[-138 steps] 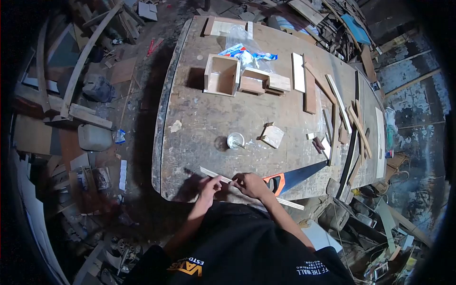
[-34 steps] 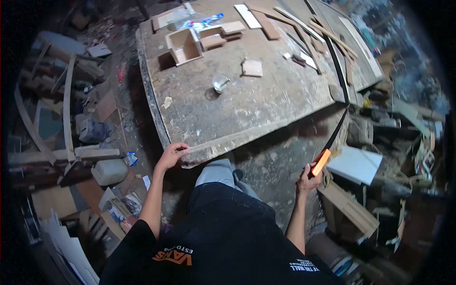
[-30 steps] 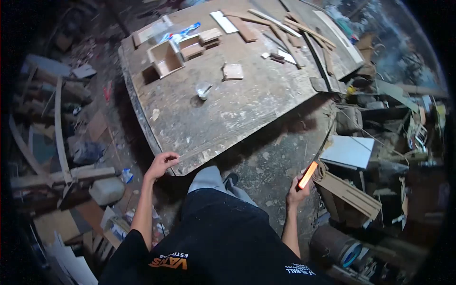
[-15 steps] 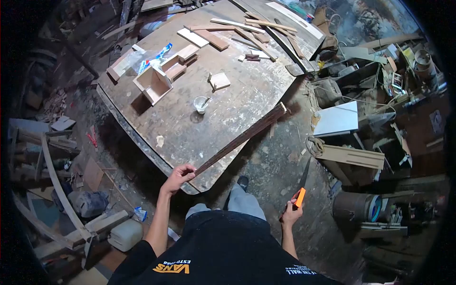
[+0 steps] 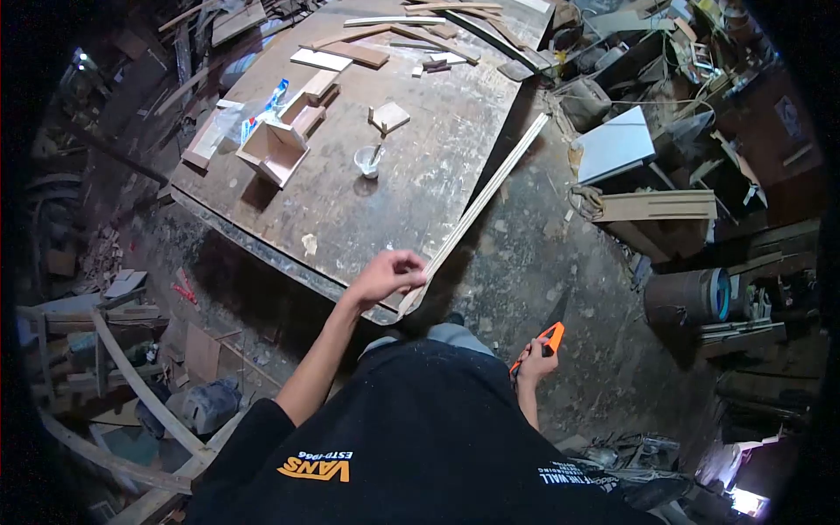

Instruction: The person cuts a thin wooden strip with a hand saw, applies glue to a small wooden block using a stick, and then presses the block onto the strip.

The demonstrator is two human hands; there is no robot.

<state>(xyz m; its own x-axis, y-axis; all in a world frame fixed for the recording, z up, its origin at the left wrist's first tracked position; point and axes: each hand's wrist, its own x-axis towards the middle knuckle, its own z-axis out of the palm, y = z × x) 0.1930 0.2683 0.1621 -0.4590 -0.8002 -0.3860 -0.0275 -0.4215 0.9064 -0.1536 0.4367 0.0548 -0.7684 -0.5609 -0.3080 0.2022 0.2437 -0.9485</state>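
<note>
A long, thin wooden strip [image 5: 490,188] lies along the right edge of the worktable [image 5: 332,223], its pale side showing and its far end jutting past the edge. My left hand [image 5: 391,278] is closed on the strip near the table's front corner, thumb and fingers pinching it. Low on the right, over the floor, my right hand [image 5: 534,360] grips the orange handle of a handsaw [image 5: 553,332]; its dark blade points away from me. A plastic cup [image 5: 368,161] with a stick in it stands on the table.
An open wooden box [image 5: 274,153] stands on the table's left part, near a small square wood piece [image 5: 389,116]. Loose strips and boards [image 5: 350,52] lie at the back. On the right are a white panel [image 5: 615,145] and a bucket [image 5: 687,296].
The strip has turned from its dark side to its pale side. My left hand has moved right and forward with it. My right hand and the saw have shifted slightly; the view has also moved.
</note>
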